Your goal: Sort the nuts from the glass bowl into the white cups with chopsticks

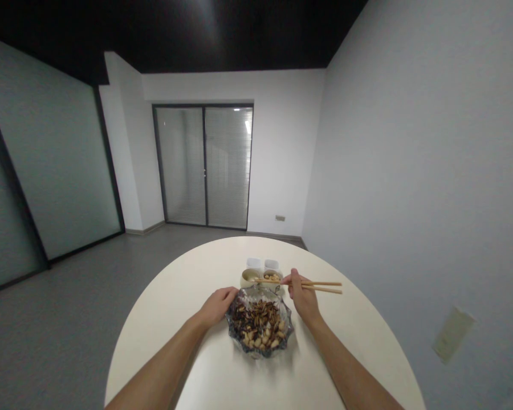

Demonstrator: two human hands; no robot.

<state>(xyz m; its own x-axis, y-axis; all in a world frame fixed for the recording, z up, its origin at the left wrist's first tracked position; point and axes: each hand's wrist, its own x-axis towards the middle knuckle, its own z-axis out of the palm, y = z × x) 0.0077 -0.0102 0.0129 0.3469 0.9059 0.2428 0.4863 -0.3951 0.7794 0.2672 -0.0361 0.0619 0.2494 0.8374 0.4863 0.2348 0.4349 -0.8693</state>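
Note:
A scalloped clear glass bowl (pixel 291 329) sits before me, holding dark brown seeds and pale nuts. My left hand (pixel 219 304) is closed on its upper left rim. With my right hand (pixel 302 296) I grip a pair of wooden chopsticks (pixel 325 286), their thin ends pointing left over two small containers just behind the bowl. The left container (pixel 244 279) looks mostly bare inside, near the chopstick tips. Pale nuts lie in the right container (pixel 277 289). Whether the tips pinch anything is too small to tell.
Two whitish lid-like pieces, the left one (pixel 253 262) and the right one (pixel 271 264), show behind the containers. Everything stands on a round cream table (pixel 175 296). A white wall (pixel 410 171) rises on the right, and glass doors (pixel 205 165) are at the far end.

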